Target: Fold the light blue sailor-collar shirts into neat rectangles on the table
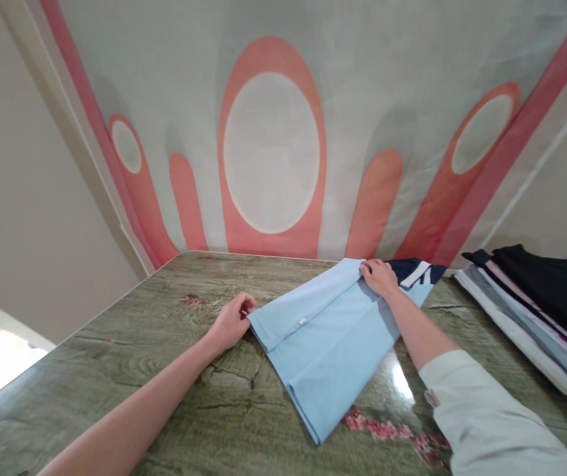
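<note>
A light blue garment (333, 337) with a navy and white part (415, 272) at its far right end lies slantwise on the wood-patterned table. One long side is folded over toward the middle, and a small white tag shows on it. My left hand (231, 322) pinches the garment's left corner between thumb and fingers. Near the far edge, my right hand (380, 277) rests on the blue cloth beside the navy part, its fingers curled over the fold.
A stack of folded clothes (536, 311), black on top with grey and white below, sits at the right. Behind the table (179, 403) stands a grey wall panel (343, 79) with red shapes. The table's left edge drops to a bright floor.
</note>
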The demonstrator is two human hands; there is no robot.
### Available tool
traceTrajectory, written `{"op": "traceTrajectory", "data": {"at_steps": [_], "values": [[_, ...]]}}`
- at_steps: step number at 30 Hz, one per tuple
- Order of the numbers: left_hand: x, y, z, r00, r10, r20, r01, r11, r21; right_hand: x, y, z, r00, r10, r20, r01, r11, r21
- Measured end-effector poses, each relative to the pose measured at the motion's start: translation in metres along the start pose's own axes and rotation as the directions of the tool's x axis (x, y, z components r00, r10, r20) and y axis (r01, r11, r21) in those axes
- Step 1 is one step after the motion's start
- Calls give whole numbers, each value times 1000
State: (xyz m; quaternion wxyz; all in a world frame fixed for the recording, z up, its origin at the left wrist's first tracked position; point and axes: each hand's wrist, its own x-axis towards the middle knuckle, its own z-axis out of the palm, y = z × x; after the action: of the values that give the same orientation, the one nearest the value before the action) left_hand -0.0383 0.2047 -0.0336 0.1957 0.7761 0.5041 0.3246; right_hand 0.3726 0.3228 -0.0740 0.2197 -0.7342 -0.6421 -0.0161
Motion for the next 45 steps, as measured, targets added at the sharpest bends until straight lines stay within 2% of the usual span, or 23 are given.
{"op": "traceTrajectory", "data": {"at_steps": [4, 7, 10, 14, 16, 21, 25, 28, 31, 35, 37, 41, 45], "values": [[2, -3, -2, 1000, -17, 3, 16, 992, 125, -1, -1, -1, 1000, -6, -5, 6, 1000, -14], [-1, 3, -5, 996, 87, -27, -78, 967, 244, -3, -3, -2, 1000, -18, -21, 17, 1000, -21], [-4, 13, -9, 969, 239, 62, -247, 930, 273, -6, -6, -4, 998, -39, -39, 38, 999, -29], [-5, 18, -9, 935, 294, 201, -340, 905, 258, -9, -10, -6, 996, -85, -36, 84, 996, -39], [-5, 18, -10, 928, 300, 221, -352, 899, 260, -9, -11, -7, 995, -97, -24, 96, 995, -42], [-4, 21, -12, 946, 273, 175, -315, 903, 292, -8, -11, -7, 995, -101, 7, 101, 994, -46], [-6, 29, -12, 943, 235, 234, -300, 906, 300, -8, -11, -6, 995, -96, 14, 96, 994, -50], [-9, 39, -9, 915, 273, 296, -351, 901, 255, -8, -11, -5, 995, -96, 9, 96, 994, -52], [-14, 52, -8, 866, 330, 377, -417, 891, 178, -8, -11, -4, 995, -98, 7, 99, 994, -53], [-19, 69, -8, 819, 338, 463, -438, 890, 126, -9, -10, -4, 995, -96, 12, 97, 994, -52], [-22, 74, -6, 832, 313, 458, -426, 890, 164, -9, -10, -4, 995, -96, 13, 96, 994, -50], [-28, 76, 3, 904, 226, 364, -351, 877, 327, -9, -10, -4, 995, -99, 6, 99, 994, -44], [-29, 77, 6, 931, 169, 325, -298, 864, 405, -8, -9, -4, 995, -101, 3, 101, 994, -41]]}}
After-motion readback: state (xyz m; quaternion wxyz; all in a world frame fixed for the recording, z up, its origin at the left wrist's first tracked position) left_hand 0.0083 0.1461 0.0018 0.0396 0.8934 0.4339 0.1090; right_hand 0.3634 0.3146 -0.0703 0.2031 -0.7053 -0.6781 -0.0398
